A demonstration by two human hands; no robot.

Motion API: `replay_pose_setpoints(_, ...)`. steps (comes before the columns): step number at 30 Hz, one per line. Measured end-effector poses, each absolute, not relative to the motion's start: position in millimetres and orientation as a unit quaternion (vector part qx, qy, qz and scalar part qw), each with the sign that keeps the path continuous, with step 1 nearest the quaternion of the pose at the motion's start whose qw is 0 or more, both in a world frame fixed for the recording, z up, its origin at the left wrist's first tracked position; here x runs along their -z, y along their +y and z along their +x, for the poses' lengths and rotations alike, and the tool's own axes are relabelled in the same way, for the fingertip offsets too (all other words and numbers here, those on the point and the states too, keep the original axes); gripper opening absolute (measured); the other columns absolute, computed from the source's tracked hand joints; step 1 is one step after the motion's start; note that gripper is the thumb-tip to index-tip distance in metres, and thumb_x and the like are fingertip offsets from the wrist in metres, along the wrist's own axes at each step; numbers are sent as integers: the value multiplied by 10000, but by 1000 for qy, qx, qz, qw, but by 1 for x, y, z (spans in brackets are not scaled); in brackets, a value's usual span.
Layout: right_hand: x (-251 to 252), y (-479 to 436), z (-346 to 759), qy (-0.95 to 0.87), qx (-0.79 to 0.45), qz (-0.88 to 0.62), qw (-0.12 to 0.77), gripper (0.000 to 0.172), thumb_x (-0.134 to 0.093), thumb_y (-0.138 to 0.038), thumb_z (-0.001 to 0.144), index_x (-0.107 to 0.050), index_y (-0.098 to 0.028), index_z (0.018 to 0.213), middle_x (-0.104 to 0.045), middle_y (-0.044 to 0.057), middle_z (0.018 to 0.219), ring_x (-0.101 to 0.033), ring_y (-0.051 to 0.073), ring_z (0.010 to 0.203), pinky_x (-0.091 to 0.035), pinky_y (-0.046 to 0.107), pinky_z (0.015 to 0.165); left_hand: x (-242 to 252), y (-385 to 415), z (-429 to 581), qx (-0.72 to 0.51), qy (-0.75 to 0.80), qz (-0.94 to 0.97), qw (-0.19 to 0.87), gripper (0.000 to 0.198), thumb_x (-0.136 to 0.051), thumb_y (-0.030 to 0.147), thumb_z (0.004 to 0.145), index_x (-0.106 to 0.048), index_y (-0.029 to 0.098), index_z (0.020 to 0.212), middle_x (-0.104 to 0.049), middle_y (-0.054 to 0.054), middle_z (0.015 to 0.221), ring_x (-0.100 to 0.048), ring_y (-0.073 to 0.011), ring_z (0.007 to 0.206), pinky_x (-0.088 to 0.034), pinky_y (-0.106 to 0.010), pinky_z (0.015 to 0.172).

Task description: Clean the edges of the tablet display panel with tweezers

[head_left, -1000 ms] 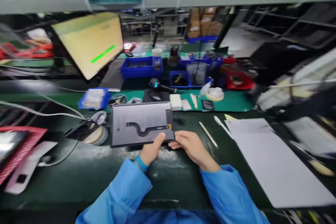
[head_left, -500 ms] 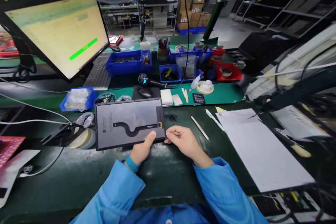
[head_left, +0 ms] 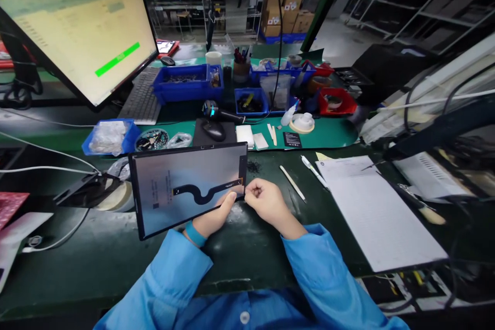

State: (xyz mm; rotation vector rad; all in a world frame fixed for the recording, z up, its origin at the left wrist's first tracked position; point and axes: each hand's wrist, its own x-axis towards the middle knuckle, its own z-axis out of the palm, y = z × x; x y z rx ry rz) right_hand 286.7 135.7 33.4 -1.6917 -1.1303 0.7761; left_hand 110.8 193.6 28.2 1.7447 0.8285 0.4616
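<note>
A tablet screen panel (head_left: 154, 180) is held up above the bench, its grey back facing me, with a black S-shaped flex cable (head_left: 199, 193) across it. My left hand (head_left: 216, 214) grips the lower edge, thumb on the back and fingers hidden behind. Fingers of my right hand (head_left: 266, 203) are pinched at the panel's lower right corner; whatever is between them is too small to make out. Dark scraps (head_left: 253, 166) lie just beyond that corner. A pale stick (head_left: 293, 184) rests on the bench to the right of my right hand.
On the right are a pen (head_left: 314, 171) and a sheet of paper (head_left: 371, 211). Behind the panel stand a mouse (head_left: 214, 131), a barcode scanner (head_left: 222, 113) and blue bins (head_left: 185, 82). A monitor (head_left: 77, 31) leans in at upper left; a tape roll (head_left: 121, 197) sits at left.
The panel has tilted, its left side now lower and nearer to me. My right hand stays pinched at the corner. The whole view has shifted slightly.
</note>
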Motion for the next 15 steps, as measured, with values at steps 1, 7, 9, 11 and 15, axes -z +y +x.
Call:
replay_pose_setpoints(1, -33, 136, 285, -459, -300, -695, 465, 109, -597, -304, 685, -618, -201, 656, -630, 2, 596, -552, 140, 530, -408, 248, 505, -28, 193, 112, -196, 347, 734, 549, 568, -345, 538, 998, -658, 212, 1343, -607, -43, 1459, -511, -221, 1418, -274, -433, 1288)
replay_pose_setpoints(7, -35, 133, 278, -483, -226, -687, 494, 93, -592, -269, 737, -603, -205, 670, -602, -11, 601, -527, 126, 512, -411, 242, 496, -24, 191, 114, -257, 363, 690, 571, 512, -430, 546, 977, -720, 235, 1261, -671, -31, 1375, -568, -225, 1365, -340, -401, 1259)
replay_pose_setpoints(9, -36, 131, 277, -491, -216, -675, 506, 91, -594, -253, 763, -611, -202, 690, -613, -8, 627, -535, 123, 522, -426, 239, 506, -23, 191, 114, -299, 411, 652, 562, 467, -541, 573, 922, -775, 235, 1143, -724, -46, 1280, -629, -260, 1291, -392, -417, 1231)
replay_pose_setpoints(11, -37, 131, 277, -501, -210, -660, 519, 83, -594, -234, 780, -620, -200, 709, -618, -7, 648, -545, 121, 532, -438, 234, 512, -23, 191, 113, -333, 472, 613, 540, 428, -659, 580, 841, -801, 218, 1022, -763, -73, 1179, -681, -297, 1202, -437, -458, 1197)
replay_pose_setpoints(15, -40, 131, 278, -528, -189, -628, 539, 89, -581, -188, 794, -621, -203, 716, -607, -12, 668, -565, 120, 560, -456, 225, 526, -23, 193, 113, -391, 486, 575, 529, 435, -722, 559, 804, -785, 177, 1002, -768, -100, 1143, -712, -288, 1119, -487, -474, 1148)
